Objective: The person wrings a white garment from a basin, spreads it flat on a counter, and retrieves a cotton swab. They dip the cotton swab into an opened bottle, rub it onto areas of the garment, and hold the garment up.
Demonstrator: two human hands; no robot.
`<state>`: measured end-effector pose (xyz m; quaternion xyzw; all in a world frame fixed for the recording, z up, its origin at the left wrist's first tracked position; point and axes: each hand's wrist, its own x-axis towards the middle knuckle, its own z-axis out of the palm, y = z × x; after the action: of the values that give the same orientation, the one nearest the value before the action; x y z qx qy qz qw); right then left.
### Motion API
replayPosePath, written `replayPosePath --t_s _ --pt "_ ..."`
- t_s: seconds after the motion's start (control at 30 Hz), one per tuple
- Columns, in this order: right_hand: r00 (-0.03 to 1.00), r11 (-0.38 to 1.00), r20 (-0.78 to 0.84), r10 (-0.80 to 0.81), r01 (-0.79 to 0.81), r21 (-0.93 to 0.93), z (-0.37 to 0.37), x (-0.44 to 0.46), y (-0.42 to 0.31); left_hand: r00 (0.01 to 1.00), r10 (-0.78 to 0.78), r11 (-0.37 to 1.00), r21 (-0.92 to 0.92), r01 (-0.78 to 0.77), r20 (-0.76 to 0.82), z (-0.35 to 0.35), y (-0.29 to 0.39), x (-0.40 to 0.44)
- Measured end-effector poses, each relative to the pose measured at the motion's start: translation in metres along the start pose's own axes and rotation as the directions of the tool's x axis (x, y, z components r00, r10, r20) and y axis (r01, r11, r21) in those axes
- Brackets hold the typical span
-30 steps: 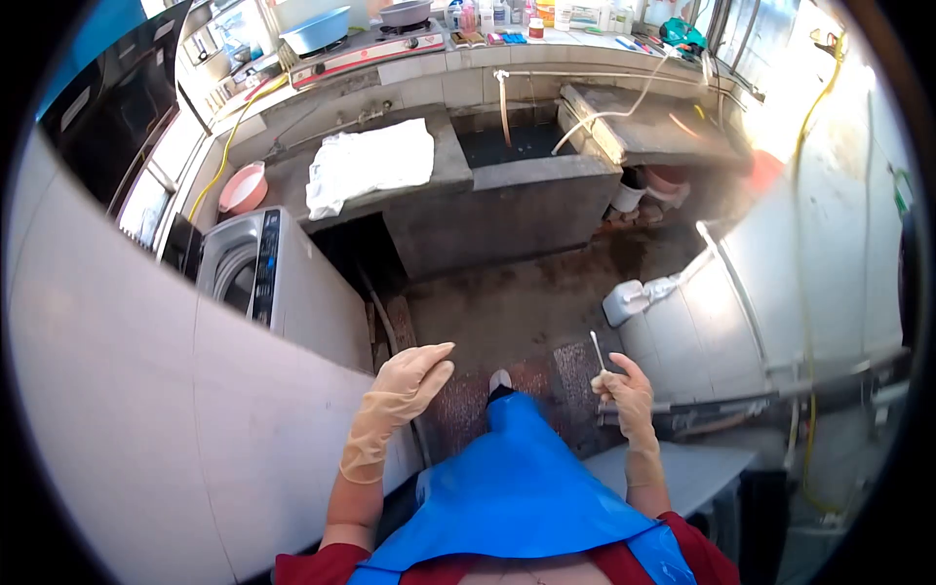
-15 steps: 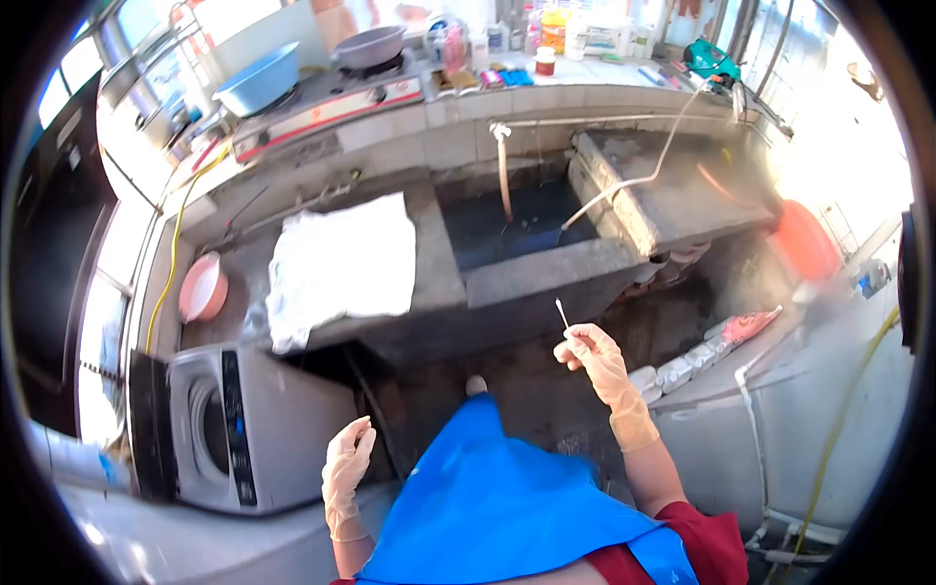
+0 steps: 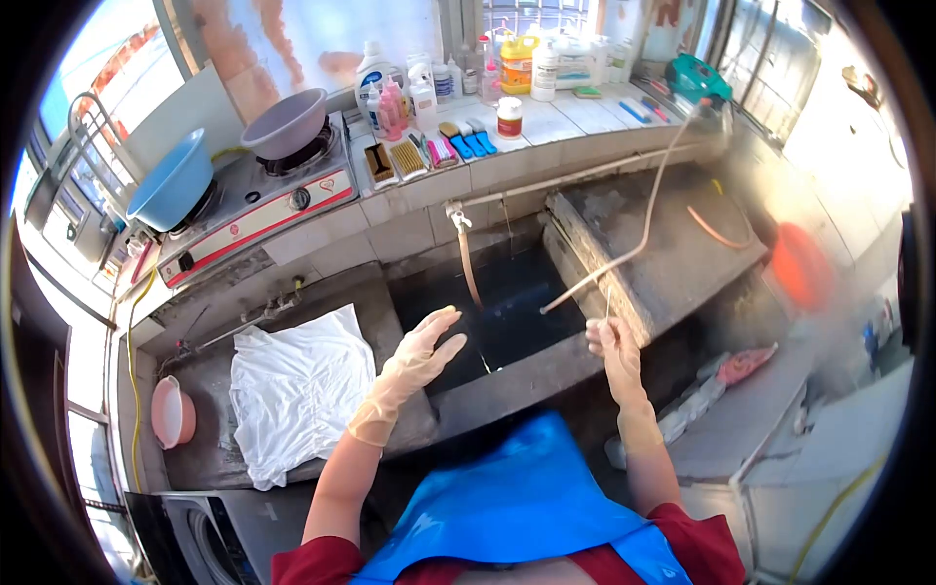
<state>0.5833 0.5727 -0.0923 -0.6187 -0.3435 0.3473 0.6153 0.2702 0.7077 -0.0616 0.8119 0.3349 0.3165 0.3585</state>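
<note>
My right hand (image 3: 618, 359), in a pale rubber glove, pinches a thin cotton swab (image 3: 609, 301) that points upward. It is over the front edge of the concrete sink (image 3: 546, 366), on the right. My left hand (image 3: 417, 356), gloved alike, reaches over the sink's near left corner with fingers stretched and thumb apart, holding nothing. Dark water (image 3: 522, 292) fills the basin between them. A white garment (image 3: 302, 390) lies spread on the slab to the left of my left hand.
A tap with a hose (image 3: 466, 253) hangs into the basin; another hose (image 3: 624, 258) crosses its right side. Bottles, brushes (image 3: 468, 139) and a red-labelled jar (image 3: 510, 119) line the back counter. Basins (image 3: 175, 185) sit on the stove. A washing machine (image 3: 234, 531) stands lower left.
My view has shifted toward the sink and counter. My left hand has risen from beside the washing machine to the sink, its fingers spreading. My right hand still holds the swab, now nearer the sink.
</note>
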Motion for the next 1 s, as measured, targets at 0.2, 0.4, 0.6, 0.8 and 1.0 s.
replayPosePath --t_s 0.2,0.4,0.6,0.8,1.0 --pt "0.886 0.882 0.078 -0.457 0.462 -0.094 0.020 0.227 0.023 0.947 -0.322 0.925 -0.212 0.317 0.011 0.051 -0.032 0.117" --pt "0.661 0.480 0.254 -0.706 0.710 -0.515 0.142 0.430 -0.064 0.925 -0.363 0.866 -0.325 0.380 0.114 0.065 -0.048 0.198" --pt "0.499 -0.004 0.338 -0.798 0.557 -0.830 0.234 0.586 -0.036 0.879 -0.441 0.859 -0.198 0.472 0.182 0.054 -0.047 0.215" --pt "0.701 0.093 0.530 -0.478 0.640 -0.763 0.218 0.589 -0.050 0.729 -0.659 0.677 -0.275 0.683 0.185 0.048 -0.056 0.199" --pt "0.352 0.083 0.643 -0.680 0.909 -0.409 0.190 0.477 -0.100 0.839 -0.523 0.803 -0.418 0.425 -0.151 0.088 -0.062 0.238"
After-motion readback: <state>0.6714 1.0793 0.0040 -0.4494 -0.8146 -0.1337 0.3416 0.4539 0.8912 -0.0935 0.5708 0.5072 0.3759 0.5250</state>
